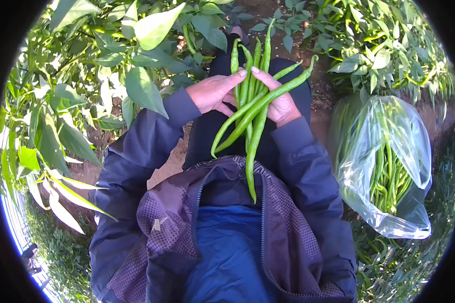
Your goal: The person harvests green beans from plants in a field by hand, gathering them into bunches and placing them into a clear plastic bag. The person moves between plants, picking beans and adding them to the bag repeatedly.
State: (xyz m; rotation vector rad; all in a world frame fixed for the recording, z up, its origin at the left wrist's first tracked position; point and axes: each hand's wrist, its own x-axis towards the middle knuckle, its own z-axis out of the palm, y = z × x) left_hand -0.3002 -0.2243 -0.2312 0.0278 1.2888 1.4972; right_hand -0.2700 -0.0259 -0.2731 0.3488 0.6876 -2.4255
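Several long green chili peppers [256, 110] lie in a loose bundle across both palms, above my lap. My left hand [218, 91] cups the bundle from the left, its thumb resting on the peppers. From the right, my right hand [275, 94] holds the same bundle, thumb on top near the other thumb. Two peppers cross diagonally over the rest, and one long pepper hangs down towards my open jacket. The fingers beneath the peppers are mostly hidden. On the right, a clear plastic bag [413, 140] stands open with many green chili peppers [388, 178] in it.
Leafy pepper plants [144, 87] rise close on the left, some leaves overhanging my left sleeve. More pepper plants [379, 45] stand at the upper right, above the bag. Bare soil [320, 87] shows between the rows.
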